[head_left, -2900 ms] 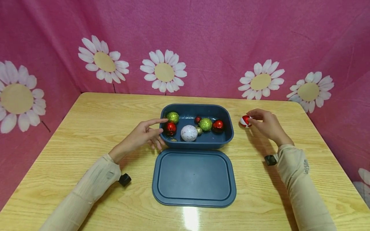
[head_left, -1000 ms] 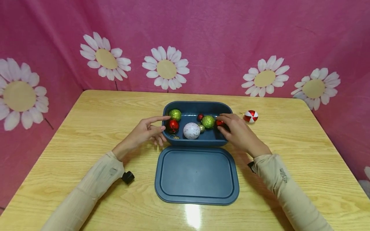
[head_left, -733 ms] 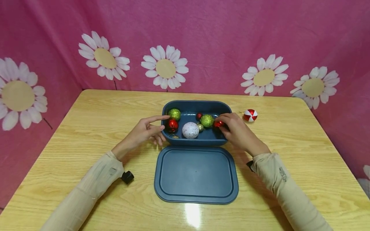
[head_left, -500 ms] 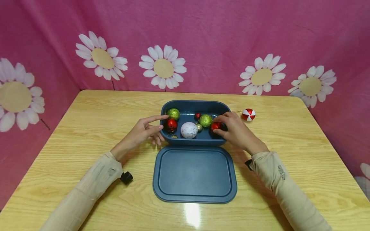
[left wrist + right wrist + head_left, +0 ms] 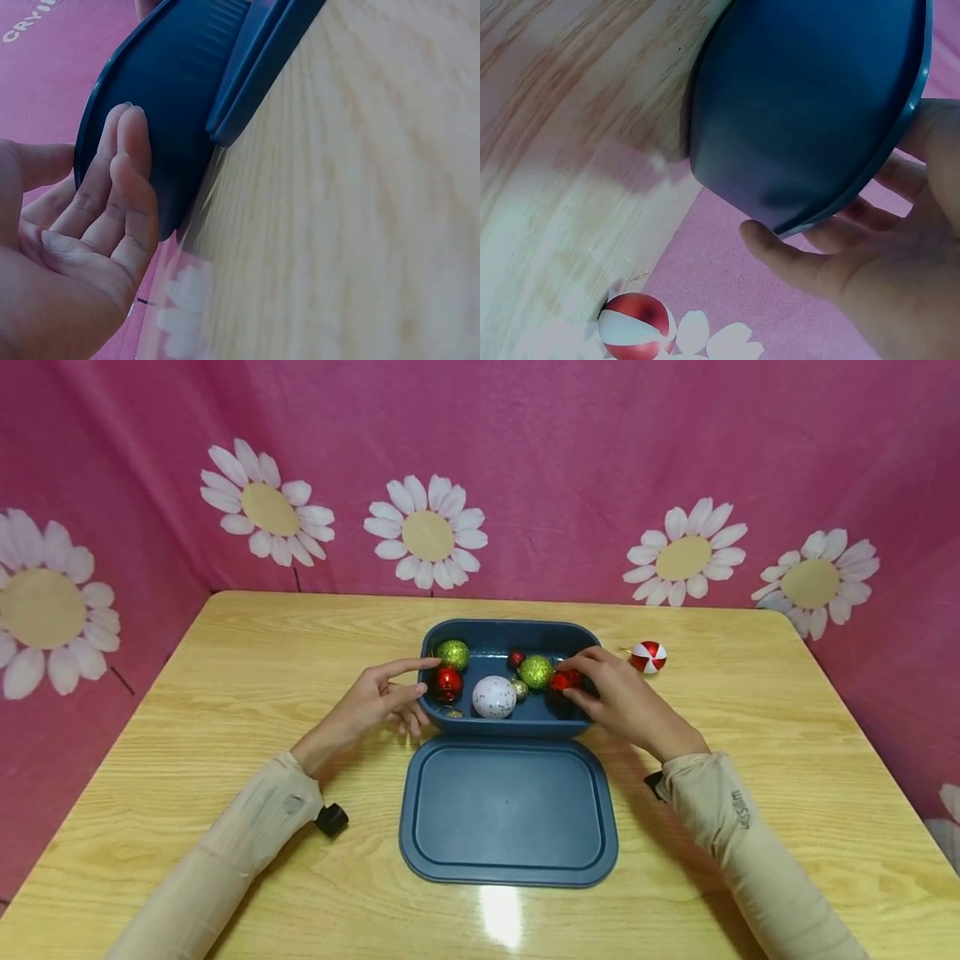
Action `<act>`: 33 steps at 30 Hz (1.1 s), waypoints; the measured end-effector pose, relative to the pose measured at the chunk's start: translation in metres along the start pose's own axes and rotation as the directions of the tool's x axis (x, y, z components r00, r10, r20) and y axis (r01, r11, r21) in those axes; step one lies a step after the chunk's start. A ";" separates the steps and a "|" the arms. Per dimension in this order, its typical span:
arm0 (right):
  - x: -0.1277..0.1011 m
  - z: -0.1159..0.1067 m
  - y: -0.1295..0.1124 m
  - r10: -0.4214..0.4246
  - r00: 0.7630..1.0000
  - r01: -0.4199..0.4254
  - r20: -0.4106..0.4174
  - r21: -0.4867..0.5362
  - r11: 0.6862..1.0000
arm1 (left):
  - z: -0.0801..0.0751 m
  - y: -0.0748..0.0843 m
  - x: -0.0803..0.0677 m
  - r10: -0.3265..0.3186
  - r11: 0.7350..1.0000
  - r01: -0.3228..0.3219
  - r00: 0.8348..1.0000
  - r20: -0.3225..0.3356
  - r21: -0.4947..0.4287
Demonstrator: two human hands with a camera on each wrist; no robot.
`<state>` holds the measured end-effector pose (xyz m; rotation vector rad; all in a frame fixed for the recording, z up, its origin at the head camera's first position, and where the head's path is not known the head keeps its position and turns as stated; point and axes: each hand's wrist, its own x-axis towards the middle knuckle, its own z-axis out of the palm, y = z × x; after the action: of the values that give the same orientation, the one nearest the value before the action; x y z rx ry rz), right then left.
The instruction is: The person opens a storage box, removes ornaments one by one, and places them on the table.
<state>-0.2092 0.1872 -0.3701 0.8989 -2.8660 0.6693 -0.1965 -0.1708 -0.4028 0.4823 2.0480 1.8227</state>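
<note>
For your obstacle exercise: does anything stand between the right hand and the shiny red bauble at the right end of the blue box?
Nothing visible does: the right hand already pinches the red bauble inside the blue box.

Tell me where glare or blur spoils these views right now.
Head view: sharp, with a white glare patch on the table just in front of the lid. Left wrist view: the tabletop is smeared and out of focus. Right wrist view: the wood grain and striped ball are soft.
</note>
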 end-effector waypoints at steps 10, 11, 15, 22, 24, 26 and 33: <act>-0.001 -0.012 0.005 -0.019 0.999 0.019 -0.048 0.008 1.000 | -0.001 -0.002 0.001 -0.011 1.000 0.011 1.000 0.010 0.013; -0.001 -0.014 0.006 -0.019 0.998 0.020 -0.053 0.015 1.000 | -0.001 -0.003 0.001 -0.012 1.000 0.012 1.000 0.012 0.011; -0.004 -0.022 0.006 0.000 0.997 0.004 -0.076 0.041 0.999 | -0.001 -0.003 0.001 -0.017 1.000 0.017 1.000 0.012 0.013; -0.009 -0.038 0.014 0.035 0.992 -0.028 -0.124 0.055 0.998 | -0.002 -0.004 0.001 0.000 1.000 0.000 1.000 0.009 0.006; -0.010 -0.042 0.016 0.035 0.990 -0.028 -0.137 0.051 0.998 | -0.002 -0.003 0.001 0.005 1.000 -0.005 1.000 0.009 0.006; -0.011 -0.045 0.019 0.039 0.989 -0.032 -0.146 0.047 0.998 | -0.002 -0.003 0.000 0.007 1.000 -0.007 1.000 0.009 0.005; -0.015 -0.052 0.027 0.048 0.986 -0.037 -0.157 0.072 0.997 | -0.001 -0.003 0.001 0.006 1.000 -0.006 1.000 0.011 0.011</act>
<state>-0.2155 0.2367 -0.3364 0.7568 -2.7433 0.8100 -0.1978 -0.1719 -0.4056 0.5010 2.0521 1.8095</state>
